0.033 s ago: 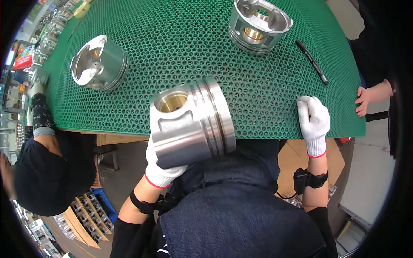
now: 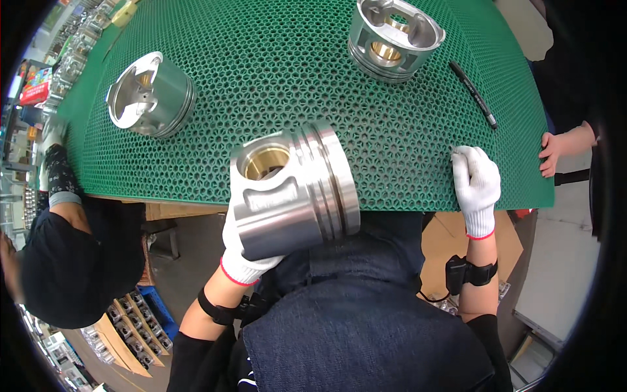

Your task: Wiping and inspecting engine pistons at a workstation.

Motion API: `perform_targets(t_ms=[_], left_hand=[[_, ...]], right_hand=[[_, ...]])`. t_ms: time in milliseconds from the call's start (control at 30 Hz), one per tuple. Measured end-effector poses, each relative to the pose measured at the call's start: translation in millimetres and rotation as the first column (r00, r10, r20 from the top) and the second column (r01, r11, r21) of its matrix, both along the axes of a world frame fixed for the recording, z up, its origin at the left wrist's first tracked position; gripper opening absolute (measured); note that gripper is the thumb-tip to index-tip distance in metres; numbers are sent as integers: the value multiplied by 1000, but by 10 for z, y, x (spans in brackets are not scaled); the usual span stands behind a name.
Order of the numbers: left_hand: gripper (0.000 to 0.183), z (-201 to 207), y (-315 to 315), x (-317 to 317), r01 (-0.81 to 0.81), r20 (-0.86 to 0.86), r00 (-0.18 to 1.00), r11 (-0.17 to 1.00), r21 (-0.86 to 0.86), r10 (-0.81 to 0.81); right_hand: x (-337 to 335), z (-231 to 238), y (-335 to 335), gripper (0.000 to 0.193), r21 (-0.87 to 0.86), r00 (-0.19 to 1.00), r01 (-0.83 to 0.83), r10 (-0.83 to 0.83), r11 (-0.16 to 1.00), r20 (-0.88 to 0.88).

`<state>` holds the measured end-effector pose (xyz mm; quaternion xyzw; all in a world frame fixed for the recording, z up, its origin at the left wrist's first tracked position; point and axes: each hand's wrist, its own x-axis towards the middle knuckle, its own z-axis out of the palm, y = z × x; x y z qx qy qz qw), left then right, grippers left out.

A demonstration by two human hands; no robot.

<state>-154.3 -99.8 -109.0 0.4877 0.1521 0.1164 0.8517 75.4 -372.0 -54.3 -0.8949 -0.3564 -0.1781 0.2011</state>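
Fingers of the left hand (image 2: 248, 266), mostly hidden, hold a silver piston (image 2: 281, 219) near frame centre. At frame right, the right hand (image 2: 477, 178) lies loosely curled on the green mat (image 2: 274, 72).

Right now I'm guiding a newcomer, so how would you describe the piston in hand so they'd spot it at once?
Start at the green mat and find its near edge. There, the gloved left hand holds a silver piston, grooved toward its right end. The left piston and far piston rest on the mat; only this one is held.
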Motion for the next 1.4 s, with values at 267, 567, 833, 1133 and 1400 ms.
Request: perform_targets(t_ms=[267,567,833,1133,1400], left_hand=[[44,149,119,38,70,-126,992,823,564,2],[31,992,599,983,-60,30,998,997,48,58],[55,1024,140,736,97,110,994,566,-819,-12],[65,1129,-55,667,186,150,983,572,-799,-109],[39,1346,157,664,264,-264,964,165,950,-25]], right_hand=[[-21,14,-2,6,-41,1000,17,-17,999,13],[-20,52,-3,5,4,999,37,-37,999,8],[-15,61,7,5,2,998,46,-46,999,-31],[-19,54,6,8,12,998,59,-58,998,-35],[-37,29,-25,8,21,999,53,-53,998,5]])
